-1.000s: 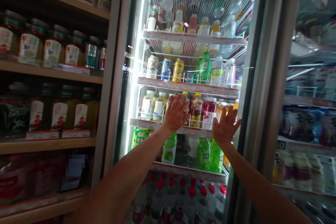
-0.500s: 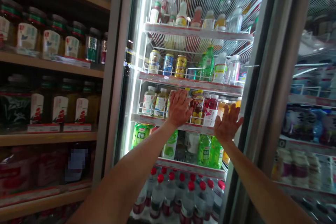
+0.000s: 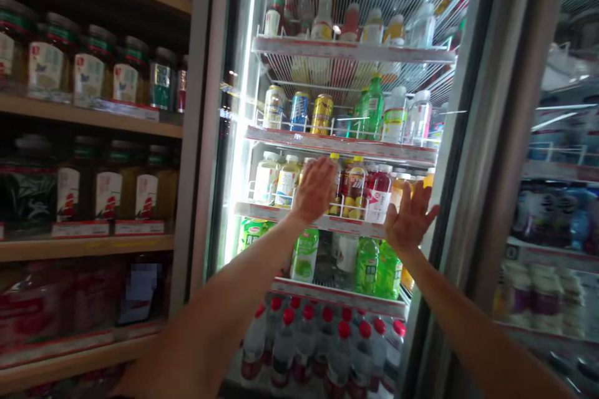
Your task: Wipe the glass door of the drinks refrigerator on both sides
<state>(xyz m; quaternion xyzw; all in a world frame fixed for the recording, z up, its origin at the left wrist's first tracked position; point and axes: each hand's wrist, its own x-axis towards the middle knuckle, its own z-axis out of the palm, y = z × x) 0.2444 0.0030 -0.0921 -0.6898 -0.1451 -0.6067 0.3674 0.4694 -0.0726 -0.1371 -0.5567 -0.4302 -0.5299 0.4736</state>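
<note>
My left hand [image 3: 314, 192] is raised before the middle shelf of a lit drinks fridge, its fingers stretched out and nothing in it. Behind it are bottles with yellow caps [image 3: 355, 190], and part of that row is hidden. To the right, my right hand [image 3: 409, 218] is spread with the palm toward the fridge, also holding nothing. It covers part of some orange bottles near a dark red bottle [image 3: 378, 193]. Reflections show on a glass surface at the fridge's left. Whether either hand touches glass I cannot tell.
Green bottles [image 3: 367, 267] stand on the shelf below, with red-capped bottles [image 3: 339, 349] at the bottom. Cans [image 3: 322, 114] line the shelf above. Wooden shelves with jars [image 3: 47, 68] are at left. A metal frame [image 3: 496, 137] borders another stocked cooler at right.
My left hand has shifted slightly left and turned, with its fingers closer together. My right hand has moved a little to the right, fingers still spread. The view has shifted slightly.
</note>
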